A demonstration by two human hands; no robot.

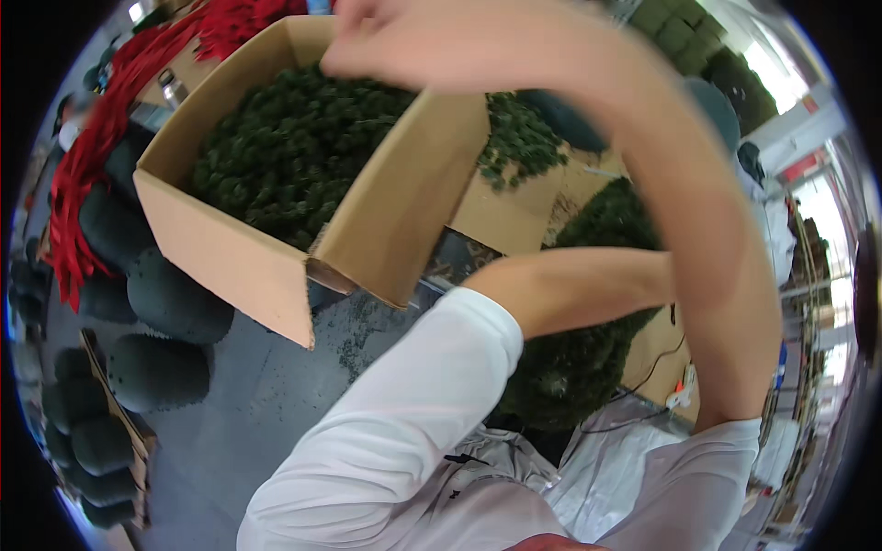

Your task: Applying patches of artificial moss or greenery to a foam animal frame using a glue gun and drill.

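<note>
long bright-red fabric-like strips [78, 207], draped at left | silver metal bottle [172, 90], near the strips | dark-green rounded domes [158, 372], on smooth grey floor [207, 468] | brown wooden slat [140, 447], beside more domes | stacked blocky green bales [675, 37], upper right

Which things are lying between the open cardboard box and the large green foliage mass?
In the head view, a flat cardboard sheet lies between the box and the foliage mass, with loose green sprigs at its far end.

Nothing legible right now, folks: there are small dark marks [455, 494] on the white shirt [381, 418], just too tiny to make out.
</note>
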